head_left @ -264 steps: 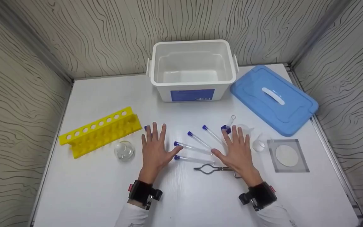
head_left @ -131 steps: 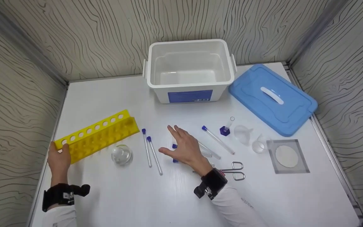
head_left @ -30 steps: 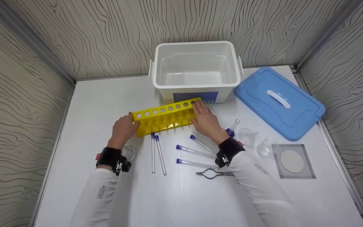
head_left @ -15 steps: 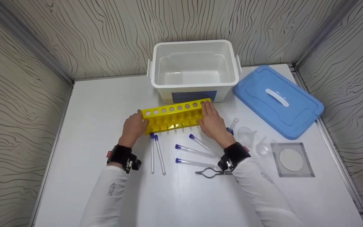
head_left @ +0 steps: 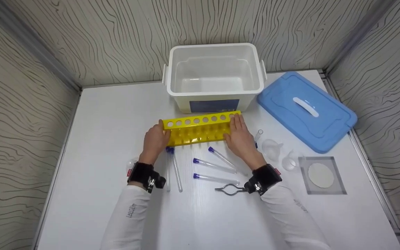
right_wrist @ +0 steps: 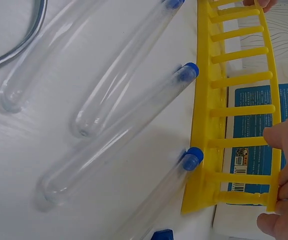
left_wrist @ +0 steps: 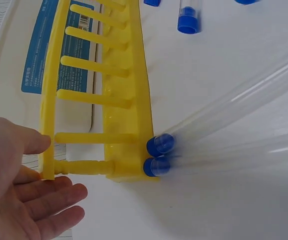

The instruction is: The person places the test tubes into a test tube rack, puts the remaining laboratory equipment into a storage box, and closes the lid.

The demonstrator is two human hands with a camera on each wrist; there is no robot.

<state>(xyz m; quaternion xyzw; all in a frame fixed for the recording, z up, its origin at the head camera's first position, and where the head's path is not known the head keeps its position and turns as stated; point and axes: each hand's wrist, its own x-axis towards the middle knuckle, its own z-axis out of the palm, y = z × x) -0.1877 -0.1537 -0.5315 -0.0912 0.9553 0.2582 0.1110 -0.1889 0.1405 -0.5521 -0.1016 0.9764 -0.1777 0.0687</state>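
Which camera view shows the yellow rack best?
Head view: the yellow rack appears full length, its ends partly covered by left hand and right hand. Each wrist view shows its posts closer but crops one end.

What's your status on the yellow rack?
Left hand, right hand gripping yellow rack, opposite ends. Rack before white tub. Capped tubes close along near edge.

a blue lid (head_left: 299, 116) lies beside a white bin (head_left: 215, 93).

yellow rack (head_left: 200, 132), clear tubes (head_left: 217, 166) with blue caps (head_left: 196, 160), white tub (head_left: 214, 93), blue lid (head_left: 307, 128), wavy dark-lined beige walls (head_left: 214, 21)
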